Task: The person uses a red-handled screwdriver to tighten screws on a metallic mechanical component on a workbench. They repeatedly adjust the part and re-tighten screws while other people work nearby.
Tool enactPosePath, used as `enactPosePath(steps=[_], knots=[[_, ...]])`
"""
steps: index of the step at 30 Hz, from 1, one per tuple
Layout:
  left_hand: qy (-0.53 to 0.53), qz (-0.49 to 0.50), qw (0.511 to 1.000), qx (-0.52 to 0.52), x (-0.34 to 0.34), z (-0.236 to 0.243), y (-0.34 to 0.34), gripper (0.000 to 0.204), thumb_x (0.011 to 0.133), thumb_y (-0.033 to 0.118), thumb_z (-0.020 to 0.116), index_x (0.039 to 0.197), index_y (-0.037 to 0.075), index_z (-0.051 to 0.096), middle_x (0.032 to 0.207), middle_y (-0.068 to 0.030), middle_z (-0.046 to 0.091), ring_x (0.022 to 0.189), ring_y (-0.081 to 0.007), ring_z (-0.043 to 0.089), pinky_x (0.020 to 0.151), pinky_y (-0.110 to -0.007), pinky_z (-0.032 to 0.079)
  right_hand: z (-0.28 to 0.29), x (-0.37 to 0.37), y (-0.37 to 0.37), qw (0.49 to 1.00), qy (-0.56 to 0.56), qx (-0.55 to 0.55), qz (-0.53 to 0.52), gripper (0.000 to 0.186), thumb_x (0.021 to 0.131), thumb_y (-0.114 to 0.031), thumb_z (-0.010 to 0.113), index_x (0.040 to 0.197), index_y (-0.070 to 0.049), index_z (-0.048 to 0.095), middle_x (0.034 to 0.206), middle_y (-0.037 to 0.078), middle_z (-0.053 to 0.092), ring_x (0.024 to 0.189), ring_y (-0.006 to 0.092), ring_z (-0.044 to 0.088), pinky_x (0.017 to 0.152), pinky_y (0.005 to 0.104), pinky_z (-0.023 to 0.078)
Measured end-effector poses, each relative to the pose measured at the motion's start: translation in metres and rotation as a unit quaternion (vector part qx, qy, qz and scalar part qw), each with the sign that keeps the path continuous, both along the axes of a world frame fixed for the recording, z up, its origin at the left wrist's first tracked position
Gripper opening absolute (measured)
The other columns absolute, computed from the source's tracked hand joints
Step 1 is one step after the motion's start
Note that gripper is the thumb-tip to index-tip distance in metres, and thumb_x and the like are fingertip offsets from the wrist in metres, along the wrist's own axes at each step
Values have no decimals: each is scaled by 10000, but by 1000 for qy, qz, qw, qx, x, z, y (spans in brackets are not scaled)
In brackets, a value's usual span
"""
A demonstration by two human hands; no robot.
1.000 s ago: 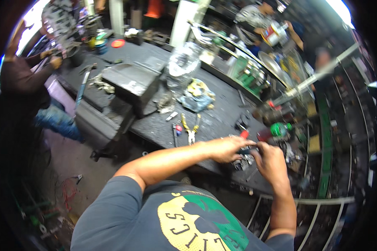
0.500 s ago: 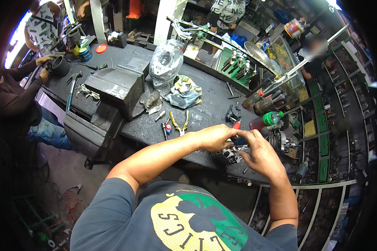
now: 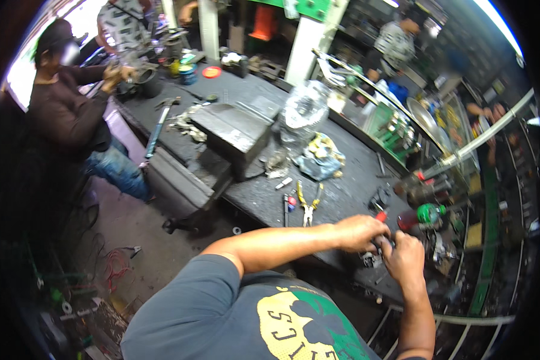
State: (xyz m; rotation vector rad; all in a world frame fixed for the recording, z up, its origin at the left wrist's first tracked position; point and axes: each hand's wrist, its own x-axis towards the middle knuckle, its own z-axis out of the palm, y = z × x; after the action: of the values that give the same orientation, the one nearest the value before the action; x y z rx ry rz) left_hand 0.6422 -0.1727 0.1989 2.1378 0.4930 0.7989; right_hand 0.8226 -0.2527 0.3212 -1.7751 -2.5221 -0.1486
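Over the right part of the dark workbench (image 3: 252,195), my two hands meet at a small metal piece mostly hidden by the fingers. My left hand (image 3: 361,233) is closed, its fingers bent round the piece. Facing it, my right hand (image 3: 404,257) has its thumb and fingers pinched at the same spot. A red object (image 3: 381,216) shows just beyond my left hand; its kind is hidden. Beneath the hands sit shiny metal parts (image 3: 371,259). Yellow-handled pliers (image 3: 309,207) lie left of my hands, beside a dark tool (image 3: 286,210).
A large bench vise (image 3: 234,129) stands left, with a hammer (image 3: 160,129) beyond. Behind are a plastic-wrapped part (image 3: 306,111) and a rag (image 3: 321,157). A green-capped bottle (image 3: 423,216) lies at right. A person in brown (image 3: 72,114) handles something at far left.
The view has swung left, shifting the bench and vise rightward in the picture. My hands remain together over the metal parts. The person at left has raised their hands from the dark cylinder.
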Motion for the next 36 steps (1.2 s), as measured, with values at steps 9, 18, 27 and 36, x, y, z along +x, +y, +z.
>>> enactPosePath(steps=[9,18,27,36], knots=[[-34,20,999,-18,-8,-3,1,547,887,192,902,1380,31,727,1273,-227,784,1204,-461,741,1049,-525,598,22,-24,7,989,0,-119,-83,371,893,-190,922,1138,10,729,1031,224,751,1011,457,740,822,556,570],[27,7,1000,-8,-14,10,5,578,918,154,884,1449,29,693,1339,-242,770,1262,-435,740,1076,-499,598,5,-9,8,995,21,-77,-56,440,1012,-383,835,1254,-37,712,979,169,791,894,426,796,773,531,633],[66,63,995,-29,-12,7,7,584,865,120,929,1394,12,706,1226,-211,810,1148,-431,786,995,-462,618,26,-15,14,982,44,-168,-77,343,1041,-325,777,1170,-8,764,1046,197,782,1014,409,807,886,549,652],[38,58,997,34,-11,13,7,381,886,69,894,1230,22,736,1109,-208,796,1063,-428,782,936,-475,620,13,-7,22,986,54,-158,-14,304,1015,-195,726,1232,18,720,1200,236,730,976,429,815,845,533,673]])
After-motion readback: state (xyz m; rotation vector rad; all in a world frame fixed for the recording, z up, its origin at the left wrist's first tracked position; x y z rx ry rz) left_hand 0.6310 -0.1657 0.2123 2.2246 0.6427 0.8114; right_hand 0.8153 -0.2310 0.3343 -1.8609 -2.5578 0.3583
